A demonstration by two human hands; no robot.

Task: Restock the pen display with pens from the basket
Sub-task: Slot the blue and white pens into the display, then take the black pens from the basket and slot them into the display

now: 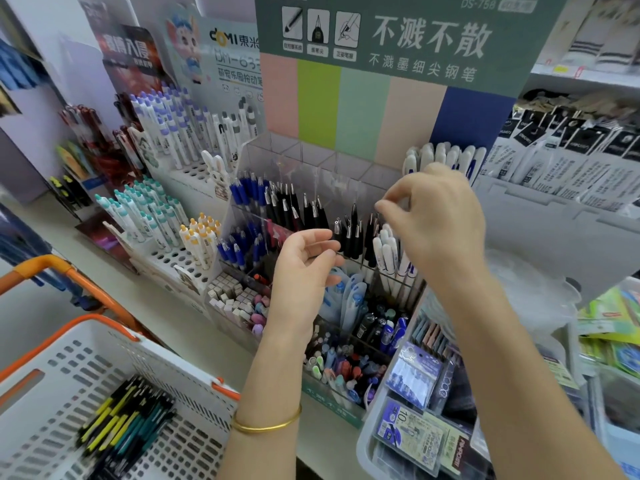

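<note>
Judged to be at the placing end of a restocking round, up at the clear pen display (311, 157) on the counter (207, 344), not down at the basket (104, 329). Left hand (306, 261) raised in front of the middle tier, loosely curled, palm bare, gripping nothing. Right hand (438, 220) higher and further right, just above the black pens (349, 233) and white pens (388, 251), with fingertips (382, 204) drawn together as if pinching; impossible to tell whether holding anything. Next, probably: seat or let go of anything pinched there, then reach down and left for another handful. Supply pens (128, 420), yellow, teal and black, lying loose on the basket floor at lower left, well apart from both hands. Likely calls for a long reach from the nearer left side and a grip round several barrels at once
</note>
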